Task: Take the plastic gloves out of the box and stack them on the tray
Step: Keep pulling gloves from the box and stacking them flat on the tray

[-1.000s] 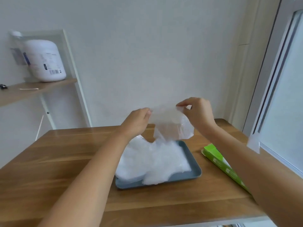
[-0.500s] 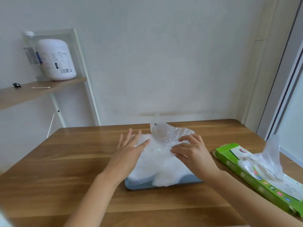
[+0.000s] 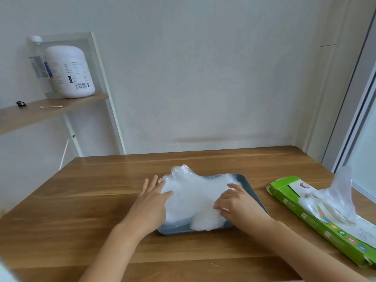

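1. The left hand [image 3: 151, 202] lies flat with straight, slightly spread fingers. Its thumb and fingertips rest on the left edge of the pile of plastic gloves [image 3: 193, 196], probably to pin the light film so it cannot slide or puff up.
2. The right hand [image 3: 238, 206] presses the pile's right side with bent fingers, tips down on the plastic. No fold appears pinched, so it seems to be smoothing the top glove onto the stack.
3. The grey-blue tray [image 3: 249, 186] holds the pile, which covers most of it. 1 crumpled end rises at the far-left corner, and the right and near rims show bare.
4. The green box [image 3: 317, 220] lies open on the table [image 3: 91, 200], to the right of the tray and apart from it. 1 loose glove [image 3: 339, 190] stands up out of its opening with more film beneath, so gloves likely remain to be moved.
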Demonstrator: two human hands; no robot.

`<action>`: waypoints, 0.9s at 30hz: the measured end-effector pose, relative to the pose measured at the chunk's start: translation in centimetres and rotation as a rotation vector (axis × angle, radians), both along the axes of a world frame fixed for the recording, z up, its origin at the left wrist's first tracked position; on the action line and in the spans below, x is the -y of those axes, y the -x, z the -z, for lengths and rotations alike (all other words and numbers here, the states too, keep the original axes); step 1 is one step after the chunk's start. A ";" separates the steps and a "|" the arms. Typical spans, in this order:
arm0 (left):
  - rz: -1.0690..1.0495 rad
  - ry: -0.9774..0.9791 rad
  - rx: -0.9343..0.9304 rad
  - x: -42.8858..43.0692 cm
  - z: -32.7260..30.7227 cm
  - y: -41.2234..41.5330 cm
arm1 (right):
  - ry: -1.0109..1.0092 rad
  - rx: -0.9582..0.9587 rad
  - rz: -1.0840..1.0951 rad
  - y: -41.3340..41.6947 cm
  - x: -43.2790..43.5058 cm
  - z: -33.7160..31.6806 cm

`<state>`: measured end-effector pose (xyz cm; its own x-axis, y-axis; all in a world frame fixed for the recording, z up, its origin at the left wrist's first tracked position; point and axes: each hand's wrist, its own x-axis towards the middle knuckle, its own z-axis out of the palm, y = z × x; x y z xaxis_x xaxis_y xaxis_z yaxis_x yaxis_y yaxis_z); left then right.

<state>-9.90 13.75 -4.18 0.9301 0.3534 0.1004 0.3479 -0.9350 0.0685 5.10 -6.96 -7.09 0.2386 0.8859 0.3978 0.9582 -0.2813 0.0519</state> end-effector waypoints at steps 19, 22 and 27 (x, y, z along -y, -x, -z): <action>0.189 0.433 -0.117 4.3 2.3 -6.0 | 0.495 -0.672 -0.029 1.4 2.3 -2.3; 0.184 0.357 -0.165 3.7 3.3 -6.5 | 0.028 -0.852 0.071 1.0 1.7 -3.2; 0.171 0.256 -0.249 4.0 3.7 -6.4 | 0.120 -0.592 0.095 0.7 -1.1 -2.9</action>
<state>-3.50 9.72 -7.90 0.9624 0.1755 -0.2073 0.2240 -0.9445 0.2405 4.44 -5.84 -4.16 0.4692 0.8801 0.0726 0.8050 -0.3925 -0.4450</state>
